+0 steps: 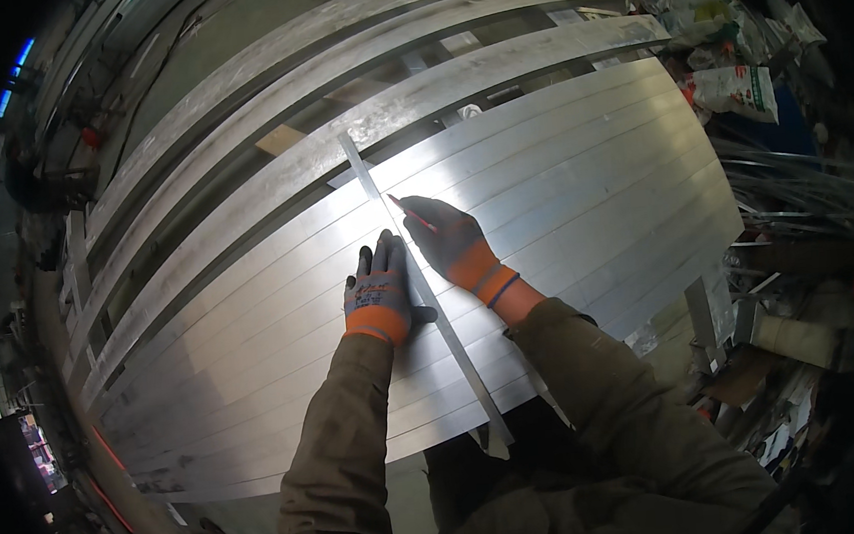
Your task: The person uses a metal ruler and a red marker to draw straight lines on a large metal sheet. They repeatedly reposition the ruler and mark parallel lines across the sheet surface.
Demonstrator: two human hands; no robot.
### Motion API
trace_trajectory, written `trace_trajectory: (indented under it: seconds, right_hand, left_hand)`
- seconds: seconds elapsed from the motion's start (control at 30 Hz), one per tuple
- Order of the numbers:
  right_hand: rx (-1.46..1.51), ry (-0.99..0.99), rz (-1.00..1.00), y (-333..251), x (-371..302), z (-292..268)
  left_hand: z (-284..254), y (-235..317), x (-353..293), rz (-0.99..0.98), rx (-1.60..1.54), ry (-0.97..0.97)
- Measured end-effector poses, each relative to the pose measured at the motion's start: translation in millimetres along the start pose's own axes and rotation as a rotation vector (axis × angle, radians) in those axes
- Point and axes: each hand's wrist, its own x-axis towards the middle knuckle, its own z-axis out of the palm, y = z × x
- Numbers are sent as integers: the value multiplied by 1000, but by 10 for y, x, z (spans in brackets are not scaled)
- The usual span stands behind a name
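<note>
A long, thin metal straightedge (pixel 446 338) lies across a row of shiny metal planks (pixel 560 171), running from the far side to the near edge by my body. My left hand (pixel 377 293), in a grey and orange work glove, lies beside it with the fingers stretched forward, and the thumb reaches over the strip. Just right of the straightedge, my gloved right hand (pixel 453 240) pinches a slim red pencil (pixel 413 214). Its tip points to the far left, close to the strip's edge; whether it touches the metal cannot be made out.
Beyond the planks, several separate metal bars (pixel 336 134) lie with gaps between them over a frame. At the right are white printed bags (pixel 734 92), a heap of thin metal strips (pixel 791 178) and mixed scrap. A cardboard piece (pixel 280 139) shows under the bars.
</note>
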Motion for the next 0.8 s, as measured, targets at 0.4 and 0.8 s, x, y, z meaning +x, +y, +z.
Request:
trace_trajectory:
  seconds: [0.4, 0.8]
  right_hand:
    - [-77, -121, 124, -23, 47, -47]
    - [-26, -346, 297, -693, -1770, -1089]
  left_hand:
    - [-19, 16, -13, 13, 35, -2]
    - [19, 67, 22, -44, 56, 23]
